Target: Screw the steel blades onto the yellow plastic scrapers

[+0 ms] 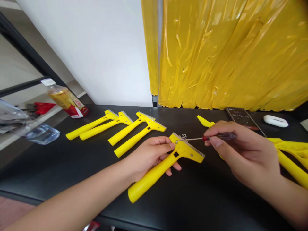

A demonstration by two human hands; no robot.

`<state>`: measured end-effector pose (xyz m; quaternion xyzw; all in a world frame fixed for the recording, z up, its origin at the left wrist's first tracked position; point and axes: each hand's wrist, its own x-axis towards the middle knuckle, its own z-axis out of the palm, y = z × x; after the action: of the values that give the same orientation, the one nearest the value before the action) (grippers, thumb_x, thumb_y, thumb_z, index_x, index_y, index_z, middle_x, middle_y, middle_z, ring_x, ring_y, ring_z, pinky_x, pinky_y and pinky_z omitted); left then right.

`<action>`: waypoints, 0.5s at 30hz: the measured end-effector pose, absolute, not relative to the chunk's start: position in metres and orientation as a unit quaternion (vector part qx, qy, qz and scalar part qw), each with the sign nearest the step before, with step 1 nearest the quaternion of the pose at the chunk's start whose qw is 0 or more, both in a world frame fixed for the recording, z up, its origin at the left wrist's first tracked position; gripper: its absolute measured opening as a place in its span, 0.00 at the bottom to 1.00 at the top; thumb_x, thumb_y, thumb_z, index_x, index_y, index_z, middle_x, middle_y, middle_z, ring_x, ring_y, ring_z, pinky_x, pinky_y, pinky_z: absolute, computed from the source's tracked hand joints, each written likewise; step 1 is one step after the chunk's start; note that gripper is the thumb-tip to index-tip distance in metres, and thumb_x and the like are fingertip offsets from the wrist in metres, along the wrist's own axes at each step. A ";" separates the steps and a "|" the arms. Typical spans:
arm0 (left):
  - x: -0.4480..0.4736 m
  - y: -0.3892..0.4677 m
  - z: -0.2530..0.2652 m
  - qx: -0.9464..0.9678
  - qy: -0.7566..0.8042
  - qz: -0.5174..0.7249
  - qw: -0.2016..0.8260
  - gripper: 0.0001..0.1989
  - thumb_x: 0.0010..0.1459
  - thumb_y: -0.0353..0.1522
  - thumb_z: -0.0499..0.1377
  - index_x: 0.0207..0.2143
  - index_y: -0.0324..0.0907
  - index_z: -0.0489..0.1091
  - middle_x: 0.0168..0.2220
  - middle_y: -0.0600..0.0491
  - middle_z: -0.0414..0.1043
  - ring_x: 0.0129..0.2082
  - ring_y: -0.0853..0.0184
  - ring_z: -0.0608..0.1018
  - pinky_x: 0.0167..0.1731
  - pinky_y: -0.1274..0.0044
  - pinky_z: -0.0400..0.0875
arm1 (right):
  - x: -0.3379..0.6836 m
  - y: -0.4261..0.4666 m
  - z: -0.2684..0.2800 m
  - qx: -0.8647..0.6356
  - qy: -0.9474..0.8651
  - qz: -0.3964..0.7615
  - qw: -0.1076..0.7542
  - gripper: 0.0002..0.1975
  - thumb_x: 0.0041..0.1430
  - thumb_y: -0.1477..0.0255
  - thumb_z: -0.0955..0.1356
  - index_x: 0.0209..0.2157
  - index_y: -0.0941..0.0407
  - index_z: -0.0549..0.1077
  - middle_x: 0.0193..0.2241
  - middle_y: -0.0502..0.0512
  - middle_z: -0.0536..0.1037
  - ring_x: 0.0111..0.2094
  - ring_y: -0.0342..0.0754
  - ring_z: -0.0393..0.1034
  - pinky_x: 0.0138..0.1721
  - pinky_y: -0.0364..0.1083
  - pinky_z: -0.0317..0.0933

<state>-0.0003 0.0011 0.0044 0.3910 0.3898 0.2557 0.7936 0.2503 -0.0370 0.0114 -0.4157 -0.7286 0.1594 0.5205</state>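
Observation:
My left hand (156, 154) grips a yellow scraper (154, 175) near its head, thumb close to one of the two screws. The scraper's handle slants down to the left, and a metal blade edge runs along its head. In my right hand (247, 157) is a small screwdriver (222, 136) with a dark, see-through handle and a red collar. Its thin shaft points left, with the tip at the screw beside my left thumb. Several small screws (183, 137) lie on the black table behind the scraper head, partly hidden by it.
Several yellow scrapers (131, 138) lie in a row on the black table (72, 173). A drink bottle (68, 101) and a clear bottle (43, 133) are at left. More yellow parts (292, 163), a phone (243, 118) and a white earphone case (275, 121) lie at right.

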 end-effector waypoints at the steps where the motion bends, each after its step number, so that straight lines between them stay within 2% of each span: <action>1: -0.001 0.001 0.005 0.391 0.390 0.254 0.794 0.05 0.71 0.32 0.61 0.41 0.38 0.71 0.31 0.49 0.80 0.20 0.68 0.81 0.21 0.80 0.78 | 0.251 -0.037 0.011 -0.412 -0.730 0.162 0.520 0.08 0.70 0.75 0.72 0.47 0.49 0.80 0.38 0.49 0.82 0.37 0.42 0.76 0.40 0.40 0.70; 10: -0.001 0.003 0.000 0.405 0.388 0.258 0.786 0.07 0.71 0.34 0.63 0.40 0.39 0.72 0.32 0.49 0.80 0.26 0.65 0.85 0.22 0.80 0.79 | 0.252 -0.037 0.009 -0.401 -0.743 0.159 0.511 0.09 0.69 0.76 0.72 0.48 0.49 0.79 0.39 0.50 0.81 0.37 0.44 0.76 0.40 0.44 0.69; 15: -0.001 0.001 0.002 0.426 0.385 0.257 0.777 0.08 0.70 0.35 0.64 0.40 0.39 0.72 0.33 0.49 0.81 0.26 0.67 0.84 0.22 0.81 0.79 | 0.253 -0.039 0.012 -0.406 -0.763 0.130 0.485 0.10 0.69 0.77 0.72 0.48 0.48 0.78 0.38 0.52 0.81 0.36 0.48 0.76 0.38 0.48 0.68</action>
<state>-0.0013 0.0011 0.0020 0.4260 0.3854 0.2571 0.7771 0.2527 -0.0389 0.0124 -0.4063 -0.7635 0.1298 0.4849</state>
